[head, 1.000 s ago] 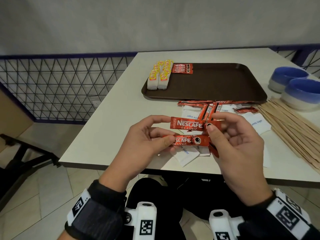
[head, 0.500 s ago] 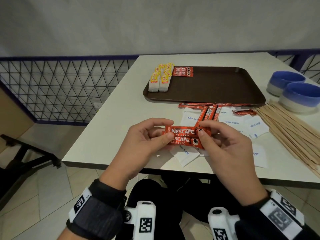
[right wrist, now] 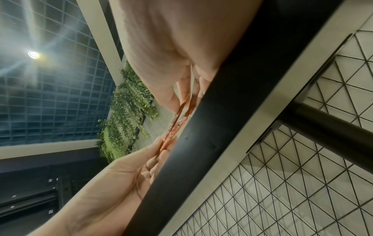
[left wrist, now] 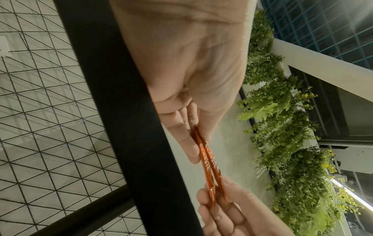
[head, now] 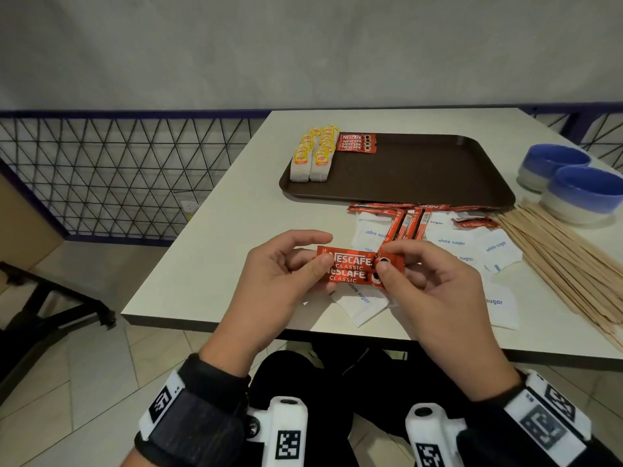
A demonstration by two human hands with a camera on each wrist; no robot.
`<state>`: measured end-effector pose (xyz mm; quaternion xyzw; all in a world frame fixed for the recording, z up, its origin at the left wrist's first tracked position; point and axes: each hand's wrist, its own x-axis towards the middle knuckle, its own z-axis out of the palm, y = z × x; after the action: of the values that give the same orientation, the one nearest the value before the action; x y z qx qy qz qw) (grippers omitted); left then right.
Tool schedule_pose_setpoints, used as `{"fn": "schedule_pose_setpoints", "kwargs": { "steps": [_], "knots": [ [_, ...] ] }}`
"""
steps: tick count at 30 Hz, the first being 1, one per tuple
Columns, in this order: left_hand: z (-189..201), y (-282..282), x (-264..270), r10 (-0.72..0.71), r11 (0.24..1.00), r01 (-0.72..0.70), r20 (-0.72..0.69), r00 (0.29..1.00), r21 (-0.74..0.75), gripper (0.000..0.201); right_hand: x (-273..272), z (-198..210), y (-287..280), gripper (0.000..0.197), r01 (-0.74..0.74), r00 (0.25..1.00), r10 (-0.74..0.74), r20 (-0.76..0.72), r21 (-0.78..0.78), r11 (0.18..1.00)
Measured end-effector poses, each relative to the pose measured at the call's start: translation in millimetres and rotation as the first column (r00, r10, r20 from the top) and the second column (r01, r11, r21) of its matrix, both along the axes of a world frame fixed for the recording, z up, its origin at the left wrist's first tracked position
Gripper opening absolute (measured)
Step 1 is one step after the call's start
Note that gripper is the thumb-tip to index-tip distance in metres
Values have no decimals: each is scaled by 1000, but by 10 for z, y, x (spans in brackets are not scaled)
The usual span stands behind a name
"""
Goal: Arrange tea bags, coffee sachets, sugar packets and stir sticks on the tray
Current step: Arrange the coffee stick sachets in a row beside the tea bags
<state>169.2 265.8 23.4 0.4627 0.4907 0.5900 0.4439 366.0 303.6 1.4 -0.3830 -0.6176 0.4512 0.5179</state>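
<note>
Since the earlier frame, two coffee sachets [head: 357,267] are brought edge to edge, centre frame.

Head: ends pinched by left hand [head: 279,274] and right hand [head: 424,284].

Wrists: sachets [left wrist: 209,166] judged light, slippery; ends gripped.

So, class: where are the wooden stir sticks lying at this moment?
In the head view, the stir sticks lie fanned on the table's right side, beside the tray, just in front of two blue bowls.
</note>
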Motion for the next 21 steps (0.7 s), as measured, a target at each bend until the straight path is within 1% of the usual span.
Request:
{"fn": "schedule_pose_setpoints", "kwargs": {
  "steps": [3,6,10,15,19,21],
  "knots": [
    [6,-6,-12,-4,1000,4,10,1000,7,34,10,23,10,21,-6,999,4,-47,-44,999],
    [4,2,-25,-57,998,57,6,998,2,43,26,50,29,19,3,994,-11,-107,-74,997],
    [-2,9,-40,-80,997,80,-38,996,-9,51,37,59,39,18,33,994,-42,-102,-80,996],
    [27,-1,-17,-36,999,34,-68,997,-21,68,45,47,38,21,23,995,-29,-90,-70,997],
    [42,-15,-6,-28,999,27,-33,999,-23,76,52,55,11,20,22,999,-22,-24,-23,999],
    [38,-15,-3,-24,1000,23,-42,999,-22,78,57,67,4,20,23,1000,-24,-14,-22,999]
  ]
}}
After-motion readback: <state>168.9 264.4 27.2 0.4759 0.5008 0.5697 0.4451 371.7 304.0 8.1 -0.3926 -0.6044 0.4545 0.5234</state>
